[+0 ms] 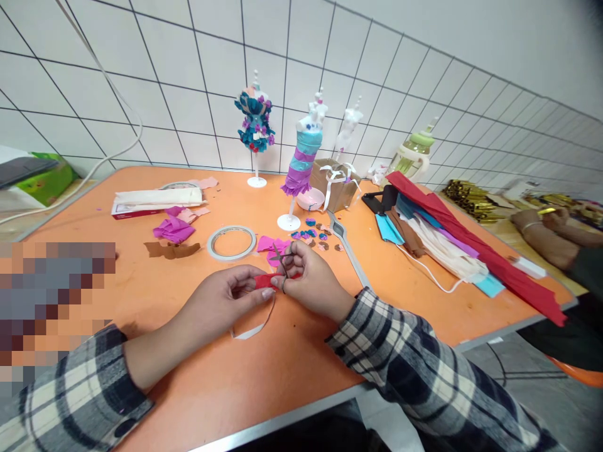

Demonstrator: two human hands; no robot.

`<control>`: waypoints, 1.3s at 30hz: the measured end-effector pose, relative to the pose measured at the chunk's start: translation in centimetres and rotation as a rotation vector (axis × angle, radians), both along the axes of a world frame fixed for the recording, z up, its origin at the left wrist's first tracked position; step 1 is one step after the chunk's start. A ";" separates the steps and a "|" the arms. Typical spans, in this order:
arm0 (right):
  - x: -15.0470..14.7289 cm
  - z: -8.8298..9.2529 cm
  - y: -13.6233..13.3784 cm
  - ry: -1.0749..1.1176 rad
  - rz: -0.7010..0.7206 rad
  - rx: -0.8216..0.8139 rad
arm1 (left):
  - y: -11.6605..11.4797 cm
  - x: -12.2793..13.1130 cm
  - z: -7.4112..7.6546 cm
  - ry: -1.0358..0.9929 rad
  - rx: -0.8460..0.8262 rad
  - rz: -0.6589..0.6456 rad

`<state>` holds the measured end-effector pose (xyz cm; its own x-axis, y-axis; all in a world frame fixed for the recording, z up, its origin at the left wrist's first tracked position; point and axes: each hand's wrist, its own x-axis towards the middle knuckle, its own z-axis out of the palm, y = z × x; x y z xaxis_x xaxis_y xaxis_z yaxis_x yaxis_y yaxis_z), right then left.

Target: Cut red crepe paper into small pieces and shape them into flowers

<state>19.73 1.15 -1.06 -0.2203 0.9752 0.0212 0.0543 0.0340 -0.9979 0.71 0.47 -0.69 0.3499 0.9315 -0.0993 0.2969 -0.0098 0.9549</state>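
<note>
A small strip of red crepe paper [265, 280] is pinched in my left hand [223, 292], over the middle of the orange table. My right hand [308, 276] is closed on a small pair of dark scissors [279, 256], blades pointing up and away, and its fingers also touch the red strip. A thin white ribbon-like strip [252, 332] curls below the hands. Just beyond them lie pink-purple paper scraps [273, 246] and several small paper flowers [309, 233]. A roll of tape [231, 242] lies flat to the left.
Mini dress forms in teal [255, 125], blue-purple [304, 157] and plain white [348, 129] stand at the back. Folded crepe paper [440, 235] lies right, beside a bottle [409, 157] and a cardboard box [336, 188]. Another person's hands [541, 229] are at the far right.
</note>
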 end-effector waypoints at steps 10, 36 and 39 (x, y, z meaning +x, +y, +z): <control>0.3 0.9 -0.2 0.080 0.052 0.027 | 0.3 0.0 0.4 0.047 -0.036 -0.057; 0.5 1.2 -0.6 0.099 0.111 -0.077 | -0.3 0.1 0.9 0.156 0.176 -0.153; 0.3 0.7 -0.4 0.063 0.086 -0.034 | -0.4 0.0 0.9 0.209 0.210 -0.142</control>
<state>20.02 0.77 -0.32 -0.3021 0.9533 0.0050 -0.0098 0.0021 -0.9999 0.68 0.10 0.17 0.4703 0.8825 0.0061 0.4681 -0.2553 0.8460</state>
